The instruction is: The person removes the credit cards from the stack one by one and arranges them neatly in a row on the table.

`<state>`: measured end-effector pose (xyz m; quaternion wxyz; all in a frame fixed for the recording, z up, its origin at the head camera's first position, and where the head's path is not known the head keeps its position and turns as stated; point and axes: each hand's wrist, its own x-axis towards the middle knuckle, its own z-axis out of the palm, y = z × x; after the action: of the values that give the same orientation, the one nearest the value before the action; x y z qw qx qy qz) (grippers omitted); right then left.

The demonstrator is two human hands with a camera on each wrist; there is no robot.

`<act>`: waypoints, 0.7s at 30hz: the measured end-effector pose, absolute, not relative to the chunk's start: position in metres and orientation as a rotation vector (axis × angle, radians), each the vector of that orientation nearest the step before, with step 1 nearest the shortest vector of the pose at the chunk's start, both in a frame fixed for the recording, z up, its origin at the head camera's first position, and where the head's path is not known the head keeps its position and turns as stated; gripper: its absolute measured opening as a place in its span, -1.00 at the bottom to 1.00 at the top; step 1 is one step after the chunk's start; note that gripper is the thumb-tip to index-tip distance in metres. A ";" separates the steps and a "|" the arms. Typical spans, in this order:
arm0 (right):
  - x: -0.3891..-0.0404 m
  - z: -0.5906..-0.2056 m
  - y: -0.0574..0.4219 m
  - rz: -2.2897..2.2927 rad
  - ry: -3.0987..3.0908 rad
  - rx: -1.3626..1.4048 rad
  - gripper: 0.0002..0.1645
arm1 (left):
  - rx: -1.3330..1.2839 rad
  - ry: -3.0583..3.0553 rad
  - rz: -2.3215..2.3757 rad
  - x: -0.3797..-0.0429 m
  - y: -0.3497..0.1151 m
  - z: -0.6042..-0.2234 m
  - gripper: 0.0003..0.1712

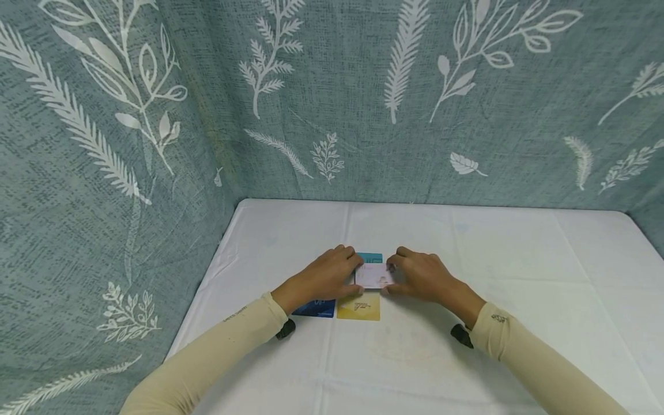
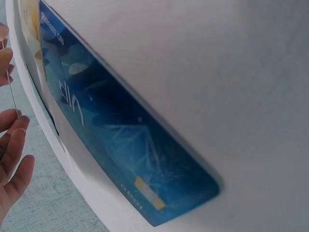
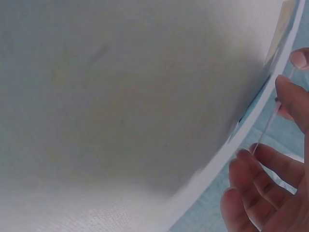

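Observation:
A pale pinkish-white card (image 1: pixel 372 276) is held level between both hands in the head view. My left hand (image 1: pixel 329 273) pinches its left edge between thumb and fingers, and my right hand (image 1: pixel 424 278) pinches the right edge likewise. Both wrist views show the card edge-on, raised above the table. Just behind it a teal card (image 1: pixel 370 257) is partly covered from sight. A yellow card (image 1: pixel 359 308) lies on the near side, and left of that is a dark blue card (image 1: pixel 323 309), partly hidden by the left wrist. Its printed face (image 2: pixel 111 125) fills much of the left wrist view.
The cards lie on a table with a white cloth (image 1: pixel 519 276). Grey-green curtains (image 1: pixel 353 86) with white leaf prints stand behind and along the left side of it. Small black devices (image 1: pixel 286 329) sit under the sleeved wrists.

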<state>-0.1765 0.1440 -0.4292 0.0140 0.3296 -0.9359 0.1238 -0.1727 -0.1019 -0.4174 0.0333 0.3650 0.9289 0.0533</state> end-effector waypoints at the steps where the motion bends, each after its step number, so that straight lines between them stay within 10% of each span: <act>1: -0.176 -0.429 0.144 0.387 -2.912 1.027 -0.33 | 1.130 2.859 0.166 -0.172 -0.102 -0.417 -0.34; 21: -0.171 -0.430 0.150 0.383 -2.897 1.017 -0.32 | 1.149 2.851 0.150 -0.168 -0.097 -0.415 -0.34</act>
<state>-0.1708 0.1503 -0.4300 0.0236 0.3285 -0.9361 0.1237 -0.1684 -0.0967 -0.4155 0.0322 0.3732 0.9259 0.0486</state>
